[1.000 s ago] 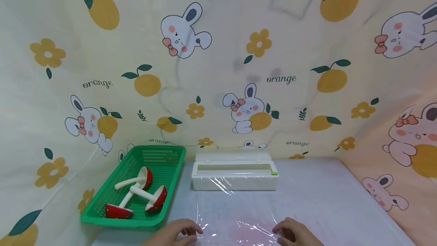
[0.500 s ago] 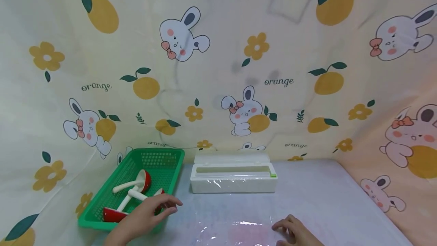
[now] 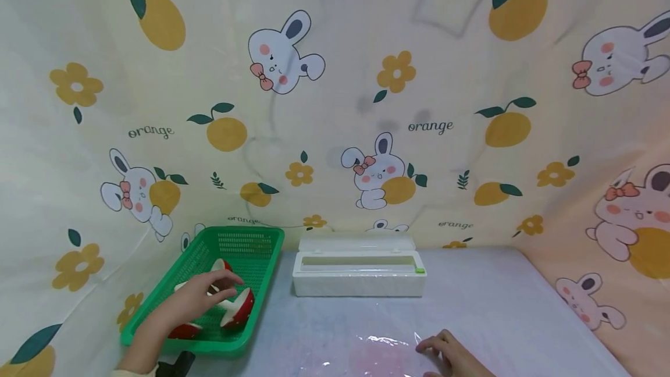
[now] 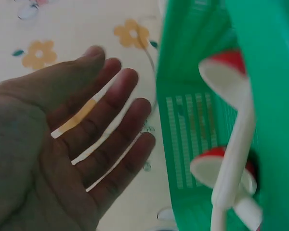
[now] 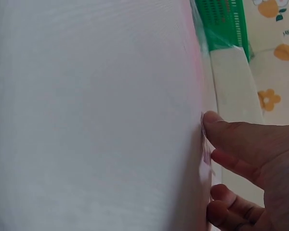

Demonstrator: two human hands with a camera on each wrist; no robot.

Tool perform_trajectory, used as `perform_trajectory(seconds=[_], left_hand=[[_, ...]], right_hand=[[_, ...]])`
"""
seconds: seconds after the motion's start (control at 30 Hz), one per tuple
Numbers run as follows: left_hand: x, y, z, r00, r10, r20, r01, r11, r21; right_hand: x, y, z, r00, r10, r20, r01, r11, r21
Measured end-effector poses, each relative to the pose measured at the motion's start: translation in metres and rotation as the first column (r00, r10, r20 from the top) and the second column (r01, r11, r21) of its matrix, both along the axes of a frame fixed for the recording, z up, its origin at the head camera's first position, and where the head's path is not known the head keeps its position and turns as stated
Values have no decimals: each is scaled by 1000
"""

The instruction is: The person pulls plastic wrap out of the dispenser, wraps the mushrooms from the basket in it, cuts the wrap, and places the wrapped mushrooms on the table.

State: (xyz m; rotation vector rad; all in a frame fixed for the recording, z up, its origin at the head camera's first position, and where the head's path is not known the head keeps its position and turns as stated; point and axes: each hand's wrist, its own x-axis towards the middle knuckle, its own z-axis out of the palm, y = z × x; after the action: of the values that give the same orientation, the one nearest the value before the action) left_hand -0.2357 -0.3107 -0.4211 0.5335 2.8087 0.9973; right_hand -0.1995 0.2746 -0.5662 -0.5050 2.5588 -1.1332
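The person's left hand [image 3: 201, 295] hovers over the green basket [image 3: 220, 348], its fingers extended and apart, with nothing in its hold. A light sleeve [image 3: 133, 373] and a dark device [image 3: 178, 363] show at that wrist. The right hand [image 3: 450, 356] is at the near edge of the table, its fingers bent and their tips at the edge of the clear plastic film [image 3: 324, 363]; whether they pinch it or only press on it cannot be told. The film lies before the person, glossy and wrinkled, with a pinkish patch [image 3: 377, 354] showing through.

Inside the basket, at the table's left, lie mushroom-shaped objects [image 3: 239, 309] with red caps and white stems, partly covered by the left hand. Beyond the film, near the back, stands a long white box [image 3: 358, 285] with its lid [image 3: 358, 242] raised and a bright green tab [image 3: 420, 270] at one end.

The table [image 3: 481, 301] has a pale, bluish-white surface. Behind and along both sides hangs a cream cloth [image 3: 324, 115] printed with rabbits, oranges, flowers and the word "orange", softly creased.
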Motion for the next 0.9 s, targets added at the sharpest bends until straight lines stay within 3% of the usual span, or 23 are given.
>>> perform_trajectory(seconds=[0.23,0.4,0.7,0.9], left_hand=[[-20,-22,2,999,-27,-20,25,997,-79],[-30,-29,5,1000,-13,12,14,991,-137],[-36,-34,-2,989,115,95,-96,978,-186],[-43,-37,-13,982,128,136,-98,973,-211]], right_hand=[[-5,4,0,999,37,-22,-36,999,6],[-6,7,-4,998,49,-36,-49,999,14],[-6,5,-3,998,43,-50,-43,999,-2],[-5,3,-1,999,19,-36,-18,1000,20]])
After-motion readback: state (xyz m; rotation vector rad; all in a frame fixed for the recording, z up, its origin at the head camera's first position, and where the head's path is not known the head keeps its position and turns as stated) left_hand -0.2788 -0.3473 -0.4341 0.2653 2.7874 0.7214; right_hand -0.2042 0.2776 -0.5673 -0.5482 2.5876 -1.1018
